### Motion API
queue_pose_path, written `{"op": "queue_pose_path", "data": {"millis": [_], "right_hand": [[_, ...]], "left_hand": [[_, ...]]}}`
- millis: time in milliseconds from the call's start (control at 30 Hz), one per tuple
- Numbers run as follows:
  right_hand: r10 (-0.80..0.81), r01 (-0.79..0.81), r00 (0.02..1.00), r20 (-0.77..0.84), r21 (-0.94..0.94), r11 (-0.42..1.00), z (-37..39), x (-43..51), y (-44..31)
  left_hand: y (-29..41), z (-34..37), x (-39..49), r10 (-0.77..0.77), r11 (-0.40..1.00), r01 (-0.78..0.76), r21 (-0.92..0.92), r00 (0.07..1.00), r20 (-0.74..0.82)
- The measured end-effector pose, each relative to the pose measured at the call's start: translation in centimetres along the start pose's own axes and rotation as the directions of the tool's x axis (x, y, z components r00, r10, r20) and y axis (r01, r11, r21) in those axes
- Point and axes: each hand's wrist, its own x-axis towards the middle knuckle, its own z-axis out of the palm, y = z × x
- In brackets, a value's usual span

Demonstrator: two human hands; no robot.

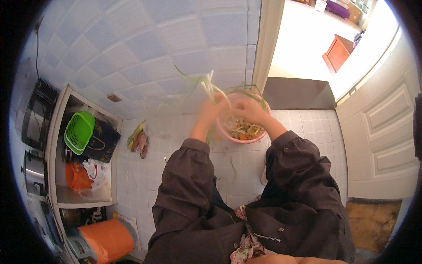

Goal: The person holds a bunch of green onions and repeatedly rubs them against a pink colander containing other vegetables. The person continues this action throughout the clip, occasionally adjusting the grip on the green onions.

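My left hand [211, 110] is shut on a small bunch of scallions [207, 86], their white ends pointing up and a green leaf trailing to the left. One pale stalk bends across to my right hand [250, 110], whose fingertips pinch together at it. My right hand is over a pink plastic basin [242, 141] on the tiled floor. Inside the basin lie vegetable scraps and peelings [245, 128], some of them orange. Long green leaves [255, 94] arch past the basin's far side. Motion blurs my left hand and hides its exact finger positions.
At left, a cabinet [87, 205] holds a green plastic basket [80, 130], a dark bag [102, 142] and plastic bags [77, 176]. A bin with an orange liner [105, 239] stands below. Bagged vegetables [140, 140] lie on the floor. A white door [379, 132] stands open at right.
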Motion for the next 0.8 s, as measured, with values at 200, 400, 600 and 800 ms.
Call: {"op": "queue_pose_path", "data": {"millis": [200, 400, 600, 800], "right_hand": [[-0.065, 0.062, 0.997, -0.052, -0.053, 0.997, -0.1, 0.1, 0.8], [-0.056, 0.074, 0.994, -0.094, 0.2, 0.977, 0.3, 0.5, 0.7], [0.044, -0.046, 0.999, 0.018, 0.204, 0.978, -0.9, 0.0, -1.0], [-0.006, 0.008, 1.0, -0.01, 0.218, 0.976, -0.5, 0.0, -1.1]], "left_hand": [[0.1, -0.2, 0.0, -0.08, 0.971, 0.075, -0.226, 0.997, -0.013], [-0.2, -0.4, 0.1, -0.069, 0.99, 0.072, -0.123, 0.997, 0.03], [0.3, -0.5, -0.3, -0.096, 0.977, 0.113, -0.178, 0.99, 0.102], [0.3, -0.6, -0.3, -0.086, 0.962, 0.121, -0.244, 0.985, 0.15]]}}
